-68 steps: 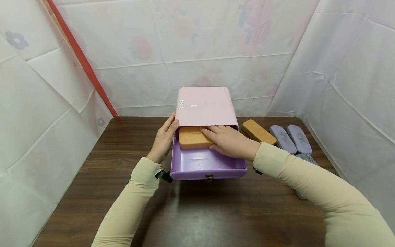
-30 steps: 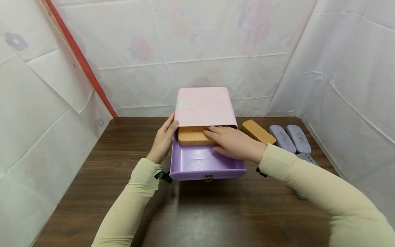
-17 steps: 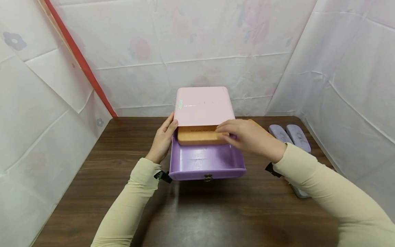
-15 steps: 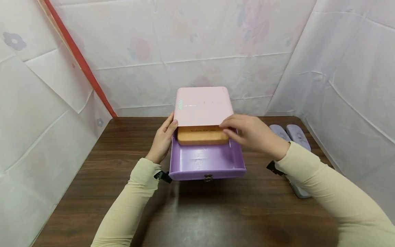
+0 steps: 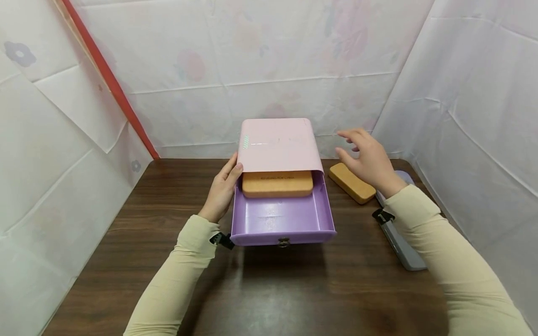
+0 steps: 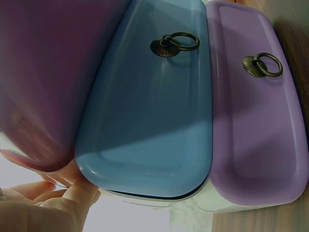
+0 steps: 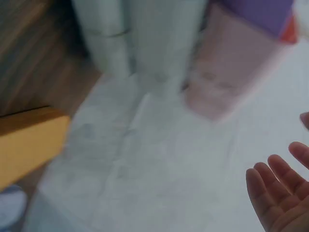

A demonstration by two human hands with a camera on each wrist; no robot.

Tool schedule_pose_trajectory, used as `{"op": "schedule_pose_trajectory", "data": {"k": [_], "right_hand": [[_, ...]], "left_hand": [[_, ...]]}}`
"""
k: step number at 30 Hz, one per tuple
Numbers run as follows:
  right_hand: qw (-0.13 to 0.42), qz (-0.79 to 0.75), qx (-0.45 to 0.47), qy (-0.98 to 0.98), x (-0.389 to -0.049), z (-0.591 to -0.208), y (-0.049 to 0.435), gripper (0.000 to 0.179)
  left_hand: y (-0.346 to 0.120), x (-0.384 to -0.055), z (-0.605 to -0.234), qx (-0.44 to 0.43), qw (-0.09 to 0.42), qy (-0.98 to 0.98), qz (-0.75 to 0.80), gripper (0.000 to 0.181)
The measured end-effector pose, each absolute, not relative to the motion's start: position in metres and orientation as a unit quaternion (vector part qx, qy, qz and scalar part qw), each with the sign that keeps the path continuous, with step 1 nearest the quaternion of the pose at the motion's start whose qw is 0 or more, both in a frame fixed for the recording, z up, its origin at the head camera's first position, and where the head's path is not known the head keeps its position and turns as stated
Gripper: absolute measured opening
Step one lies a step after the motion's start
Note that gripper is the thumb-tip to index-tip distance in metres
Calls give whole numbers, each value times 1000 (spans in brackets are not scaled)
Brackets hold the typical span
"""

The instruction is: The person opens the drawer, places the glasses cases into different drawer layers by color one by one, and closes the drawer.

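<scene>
A small drawer cabinet (image 5: 279, 144) with a pink top stands on the table, its purple top drawer (image 5: 269, 217) pulled out. Inside the drawer, partly under the cabinet top, lies a mustard glasses case (image 5: 277, 185) with lettering. My left hand (image 5: 220, 191) rests against the cabinet's left side, fingers extended and thumb near the front edge. The left wrist view shows a blue drawer (image 6: 149, 101) and a lower purple drawer (image 6: 258, 116), both closed, with ring pulls. My right hand (image 5: 367, 158) is in the air right of the cabinet, fingers apart and holding nothing.
Another mustard glasses case (image 5: 352, 183) lies right of the cabinet. Farther right, a lilac case (image 5: 404, 176) and a grey case (image 5: 405, 247) are partly hidden by my right arm. White sheets (image 5: 269, 70) hang behind and on both sides.
The mustard case has slid slightly deeper into the drawer. My right hand has left it and moved up and right, away from the cabinet. My left hand has stayed in place.
</scene>
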State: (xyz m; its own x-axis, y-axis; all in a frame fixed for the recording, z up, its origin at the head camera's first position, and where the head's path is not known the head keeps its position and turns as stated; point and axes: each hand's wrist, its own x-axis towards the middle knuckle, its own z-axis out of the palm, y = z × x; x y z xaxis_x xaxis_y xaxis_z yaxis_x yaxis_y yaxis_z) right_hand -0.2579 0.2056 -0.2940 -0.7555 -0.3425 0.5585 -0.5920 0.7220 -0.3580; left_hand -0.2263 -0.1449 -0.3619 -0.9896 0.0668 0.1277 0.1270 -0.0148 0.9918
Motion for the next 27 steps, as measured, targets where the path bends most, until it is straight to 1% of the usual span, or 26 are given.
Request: {"op": "schedule_pose_trajectory", "data": {"k": [4, 8, 16, 18, 21, 27], "right_hand": [[183, 284, 200, -920, -272, -312, 219, 53], [136, 268, 150, -942, -286, -335, 234, 67], [30, 240, 91, -966, -304, -384, 262, 95], [12, 227, 85, -970, -306, -394, 266, 98], [2, 205, 78, -976, -307, -407, 270, 100], [-20, 170, 67, -983, -307, -428, 275, 96]], "left_hand": [[-144, -227, -362, -70, 22, -703, -707, 59], [-143, -227, -363, -70, 23, -706, -705, 59], [-142, -227, -363, -72, 25, -705, -705, 59], [-141, -227, -363, -73, 26, -703, -707, 59], [-141, -227, -363, -75, 26, -700, -709, 59], [-142, -227, -364, -72, 24, -700, -710, 59]]}}
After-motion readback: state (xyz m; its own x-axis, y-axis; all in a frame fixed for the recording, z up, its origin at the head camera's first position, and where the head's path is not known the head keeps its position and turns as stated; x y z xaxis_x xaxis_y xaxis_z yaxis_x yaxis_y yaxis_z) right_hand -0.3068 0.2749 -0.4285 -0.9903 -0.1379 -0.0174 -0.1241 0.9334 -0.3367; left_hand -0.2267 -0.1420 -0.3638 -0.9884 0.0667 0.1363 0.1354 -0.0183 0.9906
